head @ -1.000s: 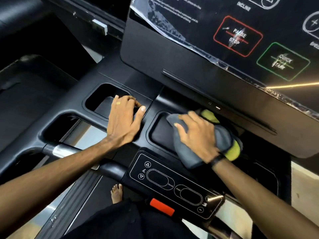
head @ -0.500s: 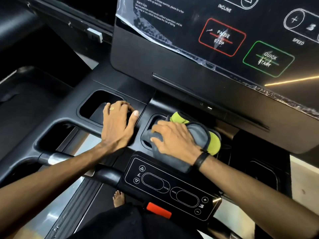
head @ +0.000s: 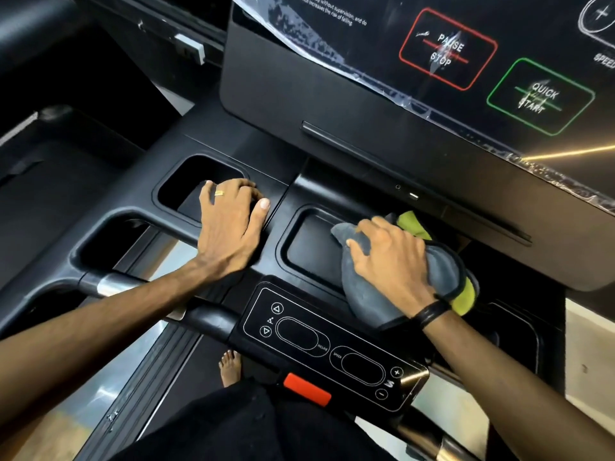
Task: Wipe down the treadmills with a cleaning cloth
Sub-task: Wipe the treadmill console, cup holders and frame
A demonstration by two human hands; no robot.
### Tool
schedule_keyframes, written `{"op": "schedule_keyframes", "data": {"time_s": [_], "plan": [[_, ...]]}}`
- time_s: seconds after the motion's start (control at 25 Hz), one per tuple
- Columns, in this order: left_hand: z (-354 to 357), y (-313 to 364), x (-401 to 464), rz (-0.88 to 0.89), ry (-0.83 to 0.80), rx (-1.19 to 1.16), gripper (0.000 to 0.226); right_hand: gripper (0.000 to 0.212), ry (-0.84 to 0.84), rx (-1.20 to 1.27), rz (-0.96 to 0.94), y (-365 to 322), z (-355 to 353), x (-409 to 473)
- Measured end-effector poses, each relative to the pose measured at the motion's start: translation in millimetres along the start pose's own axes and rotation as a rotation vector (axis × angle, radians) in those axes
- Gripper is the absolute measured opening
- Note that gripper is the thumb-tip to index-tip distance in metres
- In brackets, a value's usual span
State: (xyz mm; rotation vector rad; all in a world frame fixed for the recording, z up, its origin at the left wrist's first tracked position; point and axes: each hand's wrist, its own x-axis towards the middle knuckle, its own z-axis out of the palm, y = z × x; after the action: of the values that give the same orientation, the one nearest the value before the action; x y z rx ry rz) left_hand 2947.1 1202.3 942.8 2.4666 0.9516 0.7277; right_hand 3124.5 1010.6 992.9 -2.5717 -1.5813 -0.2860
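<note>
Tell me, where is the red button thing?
In the head view, the red tab sits low in the middle, on the near edge of the small control panel, just right of the bare foot.

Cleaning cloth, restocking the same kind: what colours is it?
Grey with yellow-green showing at its edges, cleaning cloth, seen in the head view.

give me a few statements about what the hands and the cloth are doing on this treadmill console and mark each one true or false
1. The right hand presses a grey and yellow cloth at the middle tray. True.
2. The left hand holds a spray bottle. False: it holds nothing and rests on the console beside the left pocket.
3. The left hand wears a ring. True.
4. The cloth covers the red clip. False: the clip lies bare, nearer the person.
</note>
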Motion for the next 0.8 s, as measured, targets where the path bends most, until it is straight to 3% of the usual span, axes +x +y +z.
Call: {"op": "schedule_keyframes", "data": {"time_s": [0.32, 0.64, 0.8], "plan": [[-1, -1, 1, 0.007, 0.007, -0.027, 0.049, 0.018, -0.127, 0.003, 0.033, 71, -26, -51], [0, 0, 1, -0.001, 0.053, -0.027, 0.05, 0.016, -0.36, 0.083, -0.319, 78, -43, -67], [1, 2, 3, -0.003, 0.054, -0.036, 0.048, 0.02, -0.376, 0.148, -0.374, 53, -38, -49]]}}
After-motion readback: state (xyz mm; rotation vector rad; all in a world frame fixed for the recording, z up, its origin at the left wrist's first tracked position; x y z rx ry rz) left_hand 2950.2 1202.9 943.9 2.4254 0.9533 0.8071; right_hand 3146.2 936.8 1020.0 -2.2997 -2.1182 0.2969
